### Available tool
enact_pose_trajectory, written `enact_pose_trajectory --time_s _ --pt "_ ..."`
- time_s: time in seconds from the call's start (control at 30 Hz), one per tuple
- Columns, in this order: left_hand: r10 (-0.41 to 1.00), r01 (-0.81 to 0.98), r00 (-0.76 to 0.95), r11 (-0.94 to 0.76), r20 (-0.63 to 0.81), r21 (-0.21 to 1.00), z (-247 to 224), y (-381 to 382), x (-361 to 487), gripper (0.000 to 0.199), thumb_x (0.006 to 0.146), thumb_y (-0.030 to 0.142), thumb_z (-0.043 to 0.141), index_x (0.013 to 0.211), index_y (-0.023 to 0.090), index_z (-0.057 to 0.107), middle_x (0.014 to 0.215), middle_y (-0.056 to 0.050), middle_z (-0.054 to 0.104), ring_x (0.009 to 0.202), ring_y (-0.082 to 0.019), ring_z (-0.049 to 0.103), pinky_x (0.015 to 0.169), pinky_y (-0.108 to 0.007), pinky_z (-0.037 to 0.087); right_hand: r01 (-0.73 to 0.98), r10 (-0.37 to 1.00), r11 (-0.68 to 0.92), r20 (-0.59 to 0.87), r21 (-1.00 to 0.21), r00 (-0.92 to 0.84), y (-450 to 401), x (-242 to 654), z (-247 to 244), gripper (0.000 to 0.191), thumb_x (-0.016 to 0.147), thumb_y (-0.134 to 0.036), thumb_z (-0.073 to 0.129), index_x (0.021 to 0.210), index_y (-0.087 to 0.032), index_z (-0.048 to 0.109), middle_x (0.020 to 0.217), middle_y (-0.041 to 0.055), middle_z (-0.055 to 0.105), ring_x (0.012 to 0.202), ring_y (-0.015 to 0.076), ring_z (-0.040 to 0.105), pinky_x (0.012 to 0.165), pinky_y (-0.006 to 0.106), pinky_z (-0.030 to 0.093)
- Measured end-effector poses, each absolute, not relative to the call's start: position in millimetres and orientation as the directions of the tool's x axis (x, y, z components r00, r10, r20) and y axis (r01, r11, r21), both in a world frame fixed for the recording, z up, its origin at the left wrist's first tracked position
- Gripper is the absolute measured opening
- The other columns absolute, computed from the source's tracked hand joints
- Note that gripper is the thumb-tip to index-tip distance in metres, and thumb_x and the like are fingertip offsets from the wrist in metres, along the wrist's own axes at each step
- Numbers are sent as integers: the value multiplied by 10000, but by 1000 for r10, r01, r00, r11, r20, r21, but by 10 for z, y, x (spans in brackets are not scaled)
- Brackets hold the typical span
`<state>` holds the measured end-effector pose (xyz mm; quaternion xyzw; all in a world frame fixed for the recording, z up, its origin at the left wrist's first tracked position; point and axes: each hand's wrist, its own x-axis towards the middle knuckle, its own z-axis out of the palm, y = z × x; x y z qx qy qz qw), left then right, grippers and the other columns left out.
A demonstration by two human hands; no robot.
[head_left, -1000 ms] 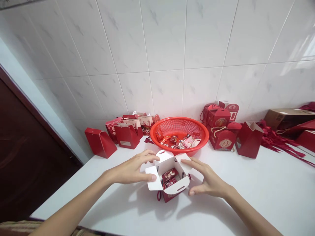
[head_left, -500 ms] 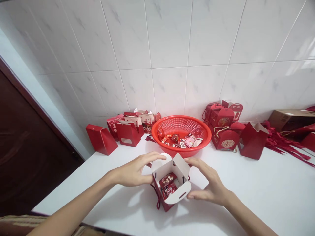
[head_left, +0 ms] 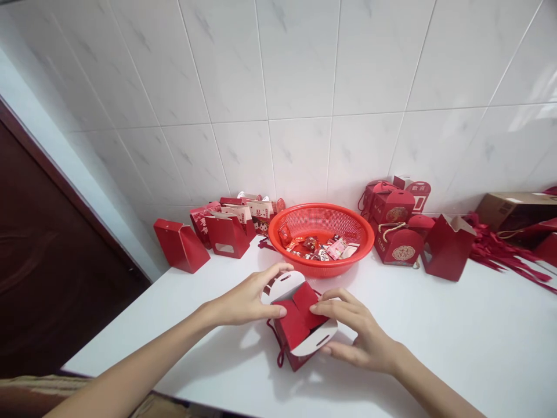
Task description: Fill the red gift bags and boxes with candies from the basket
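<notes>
A red paper gift box (head_left: 293, 328) stands on the white table in front of me. Its two red inner flaps are folded in over the opening, hiding the contents. Two rounded handle flaps, white inside with slots, stick out at the far left and near right. A dark red ribbon loop hangs at its left side. My left hand (head_left: 255, 296) grips the left of the box, thumb on one red flap and fingers round the far handle flap. My right hand (head_left: 357, 331) holds the right side, fingertips on the other red flap and thumb near the front handle flap.
Behind the box sits a red plastic basket (head_left: 322, 267) with wrapped sweets (head_left: 335, 249). Several red boxes (head_left: 180, 247) stand at the left, and more red boxes (head_left: 398, 247) at the right. Farther right lie dark red ribbons (head_left: 491, 249) and a cardboard box (head_left: 513, 212). A tiled wall closes the back.
The two inner flaps, upright or spread before, are folded down over the wrapped sweets inside the box. My right hand has moved inward onto a flap, and my left thumb presses on the other.
</notes>
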<state>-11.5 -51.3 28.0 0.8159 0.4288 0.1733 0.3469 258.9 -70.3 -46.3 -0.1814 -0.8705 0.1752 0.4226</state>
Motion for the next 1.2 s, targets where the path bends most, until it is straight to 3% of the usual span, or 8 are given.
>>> enact_pose_trajectory --time_s 0.17,0.3,0.5,0.7,0.8,0.9,1.07,1.2 --pt "787 549 617 -431 0 716 246 -520 -54 305 837 338 701 1099 211 610 1086 -33 657 972 -196 609 875 -317 482 209 528 843 688 -496 -498 -716 2568 -474 305 941 -365 631 1212 -228 625 985 95 724 954 243 624 809 369 556" --pt "728 542 685 -498 -12 677 229 -544 -6 338 879 451 665 1114 208 652 1131 -58 646 994 -207 595 902 -325 464 264 619 784 674 -562 -403 -723 2543 -484 265 927 -334 646 1175 -242 636 1005 87 714 896 229 651 772 355 571" --pt "750 569 662 -503 1 650 187 -610 82 436 874 590 619 1082 207 622 1077 -62 635 951 -218 586 843 -320 469 289 781 615 517 -734 -351 -692 2524 -510 508 883 -418 678 1338 -247 531 1288 126 640 1118 271 641 972 434 544" --pt "760 576 650 -505 16 643 115 -607 145 393 847 539 674 1039 205 598 1019 -44 637 900 -205 583 817 -313 463 256 838 450 305 -855 -452 -629 2555 -590 677 888 -546 626 1450 -223 430 1459 165 527 1329 325 521 1088 528 441" --pt "752 551 658 -512 34 658 112 -566 124 378 846 515 689 1050 206 617 1054 -51 653 956 -217 595 860 -324 465 302 853 457 316 -837 -415 -606 2563 -602 685 866 -576 636 1416 -209 459 1332 170 610 1223 330 587 1045 539 459" --pt "792 577 610 -476 37 664 117 -535 89 433 839 529 691 1140 222 639 1162 -75 653 1060 -246 598 926 -356 470 284 876 440 337 -852 -344 -587 2575 -569 592 869 -543 645 1345 -214 518 1068 105 683 1015 275 654 940 473 524" --pt "876 657 479 -315 -56 685 126 -522 54 682 750 616 731 1304 246 587 1302 -101 622 1094 -290 621 868 -367 519 26 920 310 293 -951 -260 -534 2626 -502 450 800 -484 752 1140 -211 643 782 9 624 726 177 624 650 303 549" --pt "899 685 421 -226 -123 693 130 -513 47 771 687 638 759 1310 218 585 1319 -117 614 975 -273 665 762 -337 537 -149 944 182 215 -972 -252 -500 2664 -482 340 755 -457 805 948 -194 710 798 31 673 701 163 626 650 306 546"
